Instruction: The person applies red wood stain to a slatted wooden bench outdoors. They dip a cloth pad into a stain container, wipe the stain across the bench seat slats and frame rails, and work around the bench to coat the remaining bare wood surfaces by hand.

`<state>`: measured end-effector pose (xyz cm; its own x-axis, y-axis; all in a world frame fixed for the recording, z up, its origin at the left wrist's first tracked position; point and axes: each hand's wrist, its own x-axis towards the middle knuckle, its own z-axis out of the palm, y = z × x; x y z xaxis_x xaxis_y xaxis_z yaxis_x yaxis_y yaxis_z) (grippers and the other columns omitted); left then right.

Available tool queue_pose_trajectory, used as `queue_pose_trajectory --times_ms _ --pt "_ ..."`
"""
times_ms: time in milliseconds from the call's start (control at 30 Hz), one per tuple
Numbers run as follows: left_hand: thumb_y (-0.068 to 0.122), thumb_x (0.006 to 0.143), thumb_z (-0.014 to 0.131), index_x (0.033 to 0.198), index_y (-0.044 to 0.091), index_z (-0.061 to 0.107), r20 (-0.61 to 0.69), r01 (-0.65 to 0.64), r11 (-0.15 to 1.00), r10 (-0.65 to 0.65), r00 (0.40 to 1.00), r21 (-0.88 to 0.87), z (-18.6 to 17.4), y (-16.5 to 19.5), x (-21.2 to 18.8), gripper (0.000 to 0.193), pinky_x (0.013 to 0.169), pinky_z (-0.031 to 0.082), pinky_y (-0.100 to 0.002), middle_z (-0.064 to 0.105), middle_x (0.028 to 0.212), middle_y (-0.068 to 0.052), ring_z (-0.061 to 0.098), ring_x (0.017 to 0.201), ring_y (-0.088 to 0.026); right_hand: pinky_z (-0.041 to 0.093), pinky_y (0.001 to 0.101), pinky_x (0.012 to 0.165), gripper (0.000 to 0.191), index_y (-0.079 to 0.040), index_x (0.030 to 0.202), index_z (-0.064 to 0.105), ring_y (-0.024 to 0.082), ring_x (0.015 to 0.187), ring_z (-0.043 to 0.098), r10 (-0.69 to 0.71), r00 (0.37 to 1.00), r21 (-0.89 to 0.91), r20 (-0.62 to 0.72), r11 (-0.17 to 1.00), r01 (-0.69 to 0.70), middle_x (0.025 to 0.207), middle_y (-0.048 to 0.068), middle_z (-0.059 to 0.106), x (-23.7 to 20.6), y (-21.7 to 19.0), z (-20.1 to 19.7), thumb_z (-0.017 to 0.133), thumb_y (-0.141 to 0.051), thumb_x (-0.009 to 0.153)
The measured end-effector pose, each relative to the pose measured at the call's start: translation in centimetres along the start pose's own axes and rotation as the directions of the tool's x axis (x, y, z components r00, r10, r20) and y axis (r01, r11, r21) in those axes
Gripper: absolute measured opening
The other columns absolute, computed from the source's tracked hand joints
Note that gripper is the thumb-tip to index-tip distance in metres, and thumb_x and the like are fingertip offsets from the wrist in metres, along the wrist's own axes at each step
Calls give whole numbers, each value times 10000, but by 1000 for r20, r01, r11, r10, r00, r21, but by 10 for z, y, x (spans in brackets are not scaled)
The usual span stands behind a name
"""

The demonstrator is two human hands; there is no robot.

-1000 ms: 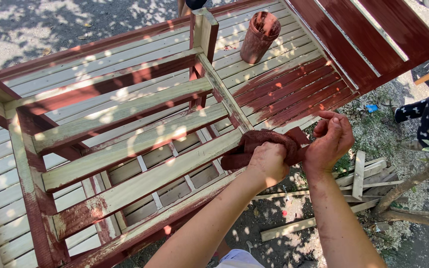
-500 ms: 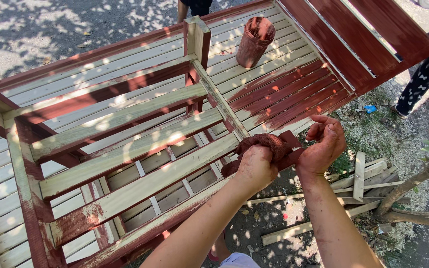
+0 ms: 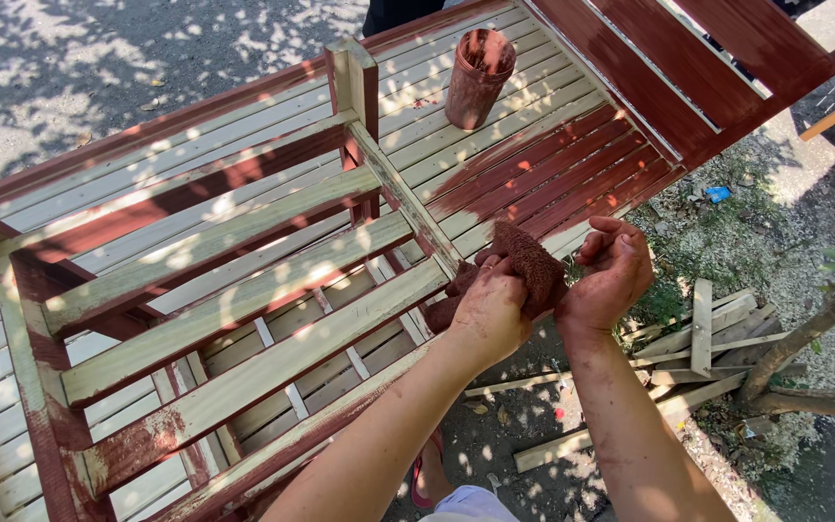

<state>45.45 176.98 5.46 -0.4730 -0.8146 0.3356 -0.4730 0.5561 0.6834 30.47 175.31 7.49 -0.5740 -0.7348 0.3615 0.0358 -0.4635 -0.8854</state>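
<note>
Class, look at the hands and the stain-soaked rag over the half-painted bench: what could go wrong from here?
1. The soaked rag, held in the left hand and right hand, may drip on unpainted slats.
2. The open stain cup standing on the seat could tip.
3. Stain already coats both hands, so grip may slip.

Left hand (image 3: pixel 488 314): you grip the paint-soaked rag (image 3: pixel 530 267).
Right hand (image 3: pixel 613 273): fingers curled, touching the rag.
Bench (image 3: pixel 244 319): slatted wood, partly painted red-brown.
Paint cup (image 3: pixel 478 77): upright on slats.

L hand (image 3: pixel 488 314) fingers curled shut, R hand (image 3: pixel 611 275) cupped beside it, forearms extended.
</note>
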Motion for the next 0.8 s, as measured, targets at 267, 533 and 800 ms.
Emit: queue_pose_trajectory --times_ms 267,533,800 --pt "185 847 741 1002 38 747 -11 88 970 -93 996 -226 -26 -2 -21 214 997 442 -459 689 1080 -177 590 1118 -355 422 264 605 316 -52 1044 677 108 701 501 145 977 142 -158 982 -122 789 16 556 12 -14 -38 431 -238 973" --pt "17 647 662 684 17 696 146 -92 974 62 987 207 -7 32 2 50 902 498 -424 656 1133 -169 554 1205 -370 440 249 580 256 -39 1019 669 101 697 495 162 973 206 -167 970 -126 815 25 546 6 -26 -42 421 -98 994" --pt "28 751 699 1101 30 765 -221 -44 999 36 975 -28 -21 10 -49 356 1023 509 -462 683 1134 -176 604 1143 -361 505 230 559 205 -53 961 699 93 659 579 156 982 -10 -111 987 -158 783 30 629 -10 -26 -31 503 0 929"
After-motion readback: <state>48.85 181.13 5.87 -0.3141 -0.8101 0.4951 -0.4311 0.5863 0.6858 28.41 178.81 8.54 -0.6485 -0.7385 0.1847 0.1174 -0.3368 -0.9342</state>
